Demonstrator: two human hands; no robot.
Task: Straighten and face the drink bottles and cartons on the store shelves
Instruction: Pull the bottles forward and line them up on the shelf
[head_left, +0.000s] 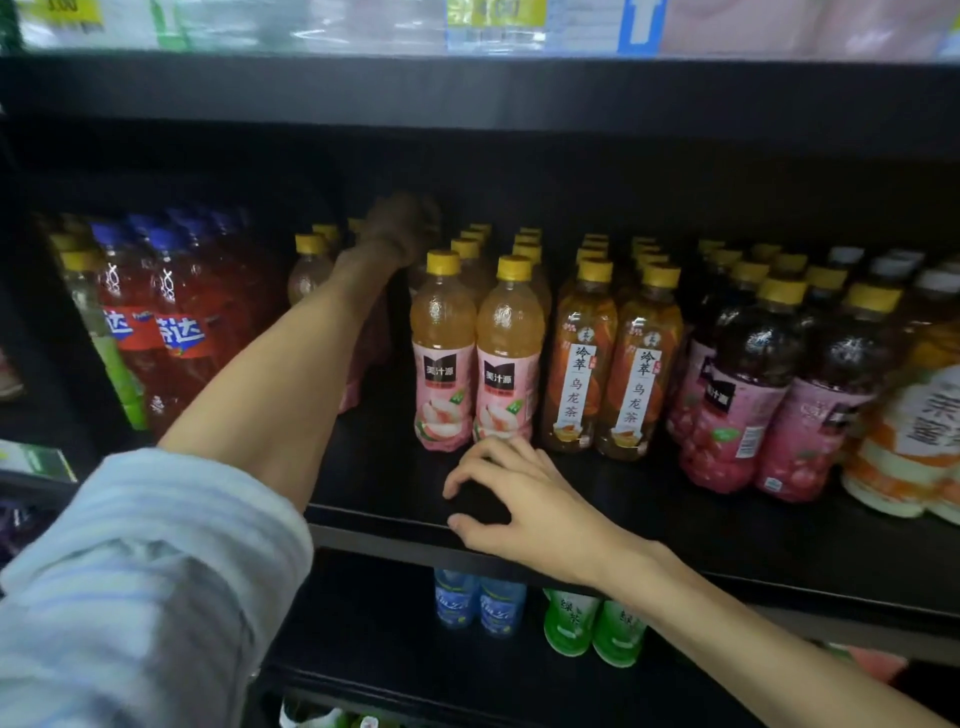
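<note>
Head cam: the left hand (402, 223) is reaching deep toward 11 o'clock, over the back-row peach bottles (311, 267), probably to drag stock forward into the gap. Too dark back there, so I can't tell whether its fingers grip anything. The right hand (511, 501) rests on the shelf edge (727, 566), fingers spread and lightly curled, holding nothing, likely bracing. The two front peach bottles (475, 353) sit at 12 o'clock, labels out, faced already.

1. Yellow price tags (496, 11) sit on the strip along the upper shelf edge.
2. A blue-and-white sign (641, 23) hangs on the same strip, further right.
3. A green box (34, 461) lies at the far left edge, partly cut off.
</note>
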